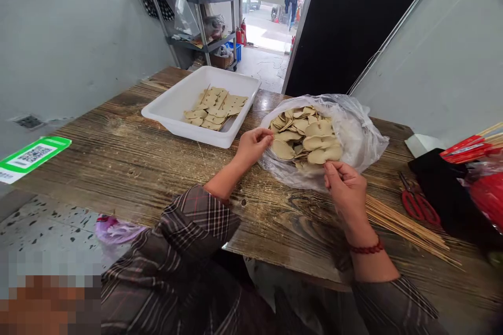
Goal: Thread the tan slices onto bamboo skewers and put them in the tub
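Currently, we have both bare hands at the clear plastic bag [363, 136], which lies open on the wooden table [129, 167] and is heaped with thin tan slices [320, 142]. The left hand [254, 145] is at the heap's left edge, thumb and forefinger drawn together; we cannot tell whether they pinch a slice, the bag's rim or nothing. The right hand [348, 183] has thumb and fingertip closed at the near edge of the heap, against a slice; whether it is truly gripped we cannot tell.

Risks, as we judge them: the slices overlap, so a pull on one may drag neighbours along or spill them over the soft rim. They look thin; a hard pinch near an edge could tear one. The bag is slack and could fold in under the fingers.

Beyond the left hand, the white tray [173, 124] holds more tan pieces, some with sticks through them. Loose bamboo sticks [408, 227] lie just beside the right wrist, scissors [418, 204] near them; a careless sweep of that forearm might roll the sticks or catch the blades.
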